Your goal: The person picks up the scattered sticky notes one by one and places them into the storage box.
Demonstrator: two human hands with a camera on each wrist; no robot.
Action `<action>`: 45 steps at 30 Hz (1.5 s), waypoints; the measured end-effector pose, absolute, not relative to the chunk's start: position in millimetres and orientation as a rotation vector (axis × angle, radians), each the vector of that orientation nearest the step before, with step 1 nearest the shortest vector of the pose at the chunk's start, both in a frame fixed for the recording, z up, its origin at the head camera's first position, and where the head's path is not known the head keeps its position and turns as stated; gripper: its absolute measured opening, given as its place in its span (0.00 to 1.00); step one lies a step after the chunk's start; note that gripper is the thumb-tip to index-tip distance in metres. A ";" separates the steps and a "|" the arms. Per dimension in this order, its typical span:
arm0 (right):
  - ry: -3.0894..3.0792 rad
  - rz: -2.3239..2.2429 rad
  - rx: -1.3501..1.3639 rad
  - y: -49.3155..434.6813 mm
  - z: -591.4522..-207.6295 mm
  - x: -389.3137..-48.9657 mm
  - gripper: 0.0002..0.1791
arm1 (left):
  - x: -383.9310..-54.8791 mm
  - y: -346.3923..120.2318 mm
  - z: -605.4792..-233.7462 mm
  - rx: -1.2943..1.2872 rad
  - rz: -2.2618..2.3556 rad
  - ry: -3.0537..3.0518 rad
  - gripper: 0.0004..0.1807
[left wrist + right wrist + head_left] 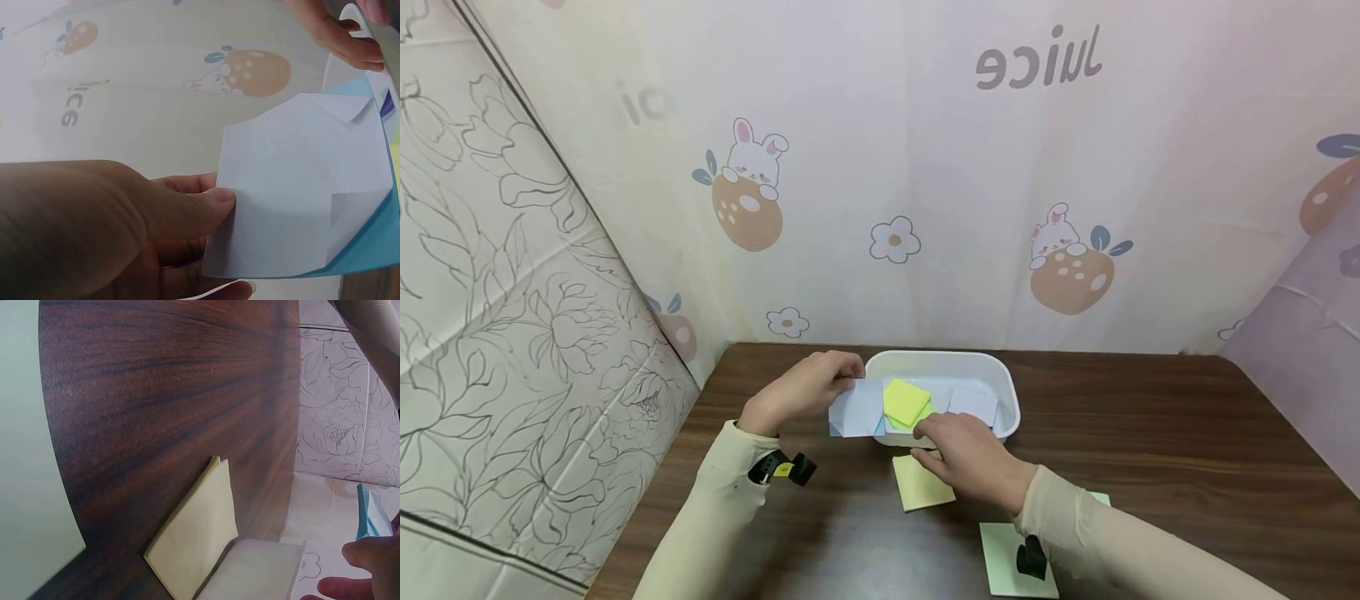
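**Two hands at a white tub, with loose and stacked notepaper**

The white plastic tub (940, 355), rectangular with rounded corners, stands at the far side of a dark wood-grain surface (1150, 433); all positions are given relative to it, as seen from the head. At the tub's left end, the left hand (802, 390) pinches a white paper sheet (281, 175) together with a blue sheet (369, 244) behind it, thumb on the white face and fingers beneath. The white sheet has creased, folded-over corners at its far edge, where the blue shows past it. The pair overlaps the tub's left rim in the head view; whether it touches the rim cannot be told.

The right hand (970, 458) is over the tub's near rim, toward its right half, grasping nothing visible, thumb and fingers bent loosely and held apart.

Inside the tub, bright yellow notes (906, 403) lie left of the middle and white papers (973, 403) toward the right. Just in front of the tub rests a pale yellow notepad (923, 487). Farther in front and to the right, a pale green pad (1000, 558) lies partly hidden by the right sleeve (1097, 525). Behind the tub hangs a rabbit-and-fruit printed curtain (910, 150).
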State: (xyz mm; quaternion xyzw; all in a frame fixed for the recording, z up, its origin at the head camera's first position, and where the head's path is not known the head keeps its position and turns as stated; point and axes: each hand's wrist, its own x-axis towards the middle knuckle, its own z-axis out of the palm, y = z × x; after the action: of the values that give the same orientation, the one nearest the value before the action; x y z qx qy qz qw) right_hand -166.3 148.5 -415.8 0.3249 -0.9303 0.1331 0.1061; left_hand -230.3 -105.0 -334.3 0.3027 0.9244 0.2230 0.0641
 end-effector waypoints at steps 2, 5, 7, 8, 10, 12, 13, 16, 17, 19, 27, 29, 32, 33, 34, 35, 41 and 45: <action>-2.729 0.385 0.950 149.2 -414.5 -167.1 0.09 | -232.1 -103.5 -332.5 0.918 0.684 2.795 0.09; -2.729 0.381 0.939 150.2 -412.7 -168.5 0.09 | -234.9 -101.6 -330.3 0.915 0.702 2.792 0.09; -2.736 0.382 0.932 151.0 -411.8 -169.6 0.09 | -237.1 -100.6 -330.0 0.912 0.715 2.785 0.09; -2.739 0.382 0.927 151.3 -411.5 -170.1 0.09 | -238.4 -100.3 -330.1 0.909 0.724 2.781 0.09; -2.745 0.383 0.919 151.9 -411.2 -171.1 0.10 | -241.1 -100.0 -331.0 0.908 0.740 2.776 0.09; -2.753 0.396 0.914 152.2 -410.9 -171.8 0.10 | -244.0 -99.9 -332.4 0.905 0.755 2.771 0.09; -2.755 0.403 0.913 152.3 -410.6 -172.0 0.10 | -245.4 -99.8 -333.2 0.906 0.761 2.769 0.09; -2.751 0.425 0.910 152.6 -410.0 -172.5 0.10 | -249.1 -99.4 -336.0 0.902 0.777 2.762 0.09; -2.749 0.431 0.909 152.8 -409.9 -172.8 0.10 | -250.3 -99.0 -337.0 0.911 0.780 2.759 0.09; -2.742 0.434 0.907 153.5 -409.8 -173.8 0.10 | -252.3 -97.6 -338.9 0.912 0.786 2.757 0.08; -2.739 0.415 0.892 158.0 -411.6 -180.2 0.10 | -261.8 -84.6 -345.9 0.854 0.792 2.734 0.08; -2.751 0.419 0.880 159.1 -412.3 -182.0 0.10 | -265.2 -80.4 -347.8 0.843 0.787 2.732 0.08; -2.771 0.431 0.856 161.0 -412.7 -184.4 0.10 | -270.1 -74.6 -351.1 0.812 0.773 2.737 0.08; -2.777 0.432 0.849 161.6 -412.9 -185.5 0.10 | -271.3 -72.6 -352.1 0.802 0.768 2.741 0.08; -2.782 0.433 0.843 162.3 -413.0 -186.4 0.10 | -272.2 -71.0 -352.9 0.794 0.767 2.742 0.09; -2.787 0.433 0.836 162.9 -413.4 -187.4 0.10 | -273.3 -69.6 -354.0 0.787 0.766 2.744 0.09; -2.813 0.418 0.808 165.7 -415.6 -192.1 0.09 | -278.8 -60.7 -360.6 0.784 0.750 2.734 0.08; -2.834 0.421 0.786 167.6 -416.8 -193.9 0.10 | -281.7 -53.2 -365.1 0.776 0.711 2.725 0.09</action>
State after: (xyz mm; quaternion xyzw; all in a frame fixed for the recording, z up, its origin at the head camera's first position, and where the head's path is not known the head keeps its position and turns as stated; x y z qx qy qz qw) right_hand -193.9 167.6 -416.8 0.2636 -0.9505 0.1411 0.0850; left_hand -281.7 -53.2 -365.1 0.2641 0.9271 0.2419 0.1100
